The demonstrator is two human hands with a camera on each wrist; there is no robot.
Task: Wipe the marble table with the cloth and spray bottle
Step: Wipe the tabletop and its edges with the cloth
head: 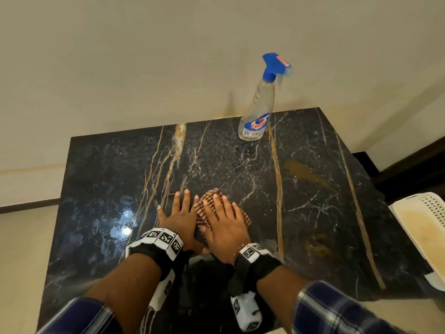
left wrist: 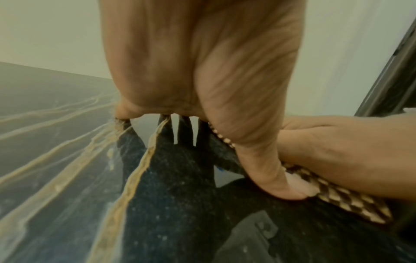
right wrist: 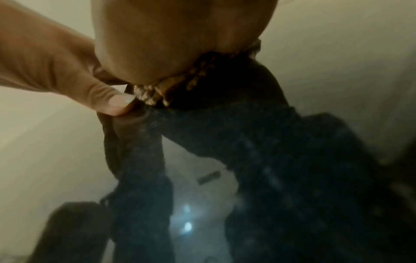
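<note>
The black marble table [head: 313,189] with gold veins fills the head view. On it lies a brown checked cloth [head: 208,197], near the front middle. My right hand [head: 222,220] lies flat on the cloth with straight fingers. My left hand [head: 179,213] rests flat on the marble just left of it. In the left wrist view the left thumb [left wrist: 281,178] presses the cloth [left wrist: 349,201] at its edge, beside the right hand [left wrist: 349,151]. In the blurred right wrist view the cloth [right wrist: 157,92] bunches under the right palm [right wrist: 180,35]. The clear spray bottle [head: 258,109] with a blue trigger stands upright at the back right, untouched.
Wet streaks [head: 115,227] shine on the table's left part. A brownish smear [head: 305,174] marks the right part. A white perforated plastic basket [head: 421,222] sits just off the table's right edge. A cream wall runs behind the table.
</note>
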